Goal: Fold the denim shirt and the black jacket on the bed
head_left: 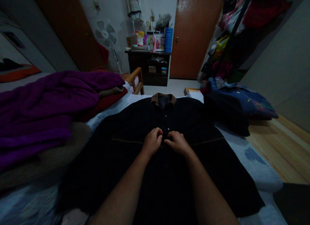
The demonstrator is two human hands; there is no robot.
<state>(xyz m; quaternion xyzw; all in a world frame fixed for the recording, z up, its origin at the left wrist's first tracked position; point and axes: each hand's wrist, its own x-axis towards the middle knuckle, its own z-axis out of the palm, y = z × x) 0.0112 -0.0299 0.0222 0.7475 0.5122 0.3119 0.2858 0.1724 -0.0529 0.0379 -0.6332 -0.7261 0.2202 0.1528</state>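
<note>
and here we are, both bare hands in close at the middle of the wide black cloth jacket [167, 176], which lies spread out front up, collar end away from the person. the left hand [153, 140] curls its fingers by the front opening; the right hand [178, 141] bends in opposite, just beside it, a narrow gap between them. are they pinching the fabric? i cannot tell from here, the cloth is too dark. small round pale snap buttons [168, 129] show just beyond the fingertips, running up towards the folded brown collar [156, 98], and thin brown trim [205, 141] crosses the chest on both sides.

under it all, pale blue patterned bedding [252, 160]. crowding in on the left, a big heap of purple fleecy cloth [48, 96], with dull red cloth [103, 104] and grey-brown cloth [77, 138] poking out from beneath. over on the right, a blue denim garment [252, 97] tops another pile, near the jacket's shoulder. nothing lies over the front where the hands are.

further off, a white standing fan [106, 34], a loaded dark wooden cabinet [137, 68] and a closed reddish-brown wooden door [191, 41] line the far wall.
</note>
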